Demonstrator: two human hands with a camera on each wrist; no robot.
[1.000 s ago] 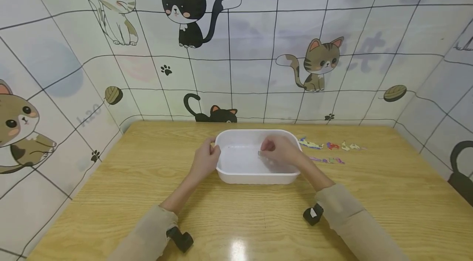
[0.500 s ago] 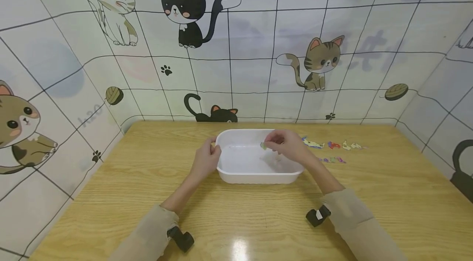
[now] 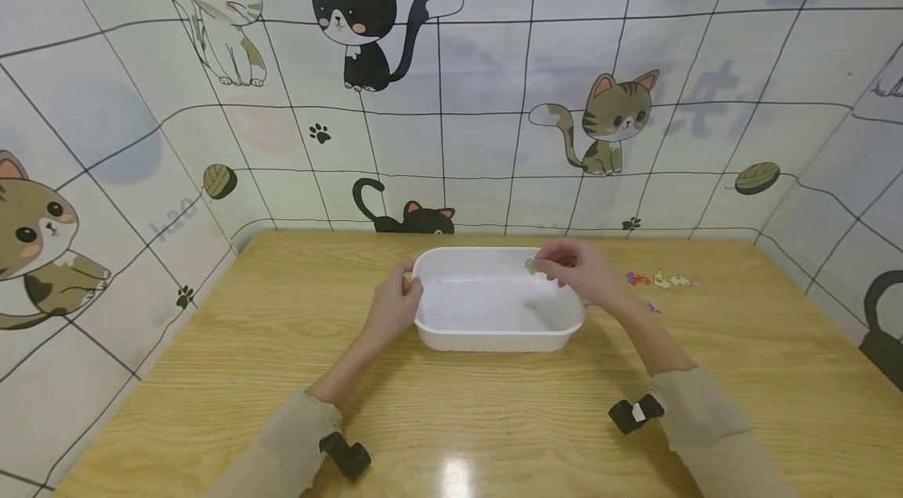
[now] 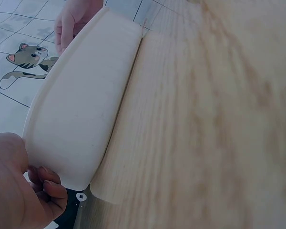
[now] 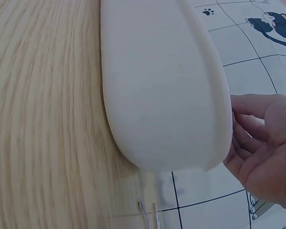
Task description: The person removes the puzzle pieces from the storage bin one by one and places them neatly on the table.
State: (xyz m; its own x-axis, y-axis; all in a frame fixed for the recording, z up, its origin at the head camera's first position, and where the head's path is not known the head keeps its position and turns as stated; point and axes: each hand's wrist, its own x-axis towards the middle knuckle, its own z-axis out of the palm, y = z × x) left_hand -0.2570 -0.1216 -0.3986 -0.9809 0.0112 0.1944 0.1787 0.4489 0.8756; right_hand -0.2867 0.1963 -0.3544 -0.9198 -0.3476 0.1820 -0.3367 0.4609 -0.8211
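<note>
A white plastic tub (image 3: 466, 340) stands on the wooden table. My left hand (image 3: 395, 300) grips its left rim; in the left wrist view the thumb (image 4: 7, 148) lies by the rim and the fingers curl against the outer wall. Above the tub's right end, my right hand (image 3: 582, 272) pinches a small flat green piece (image 3: 531, 267) between thumb and fingertips. Its exact kind I cannot tell. A small pale piece (image 3: 531, 304) lies on the tub floor. In the right wrist view the right hand (image 5: 267, 138) is beyond the rim, its fingertips hidden behind the tub wall.
To the right of the tub lie several small colourful flat pieces, among them a red and blue one (image 3: 638, 278), yellowish ones (image 3: 670, 278) and a pink-purple one (image 3: 652, 307). A cloth printed with cats (image 3: 487, 129) encloses the table at the back and sides.
My right hand has risen from inside the tub and moved right, carrying the small green piece toward the right rim. The left hand keeps its grip on the left rim.
</note>
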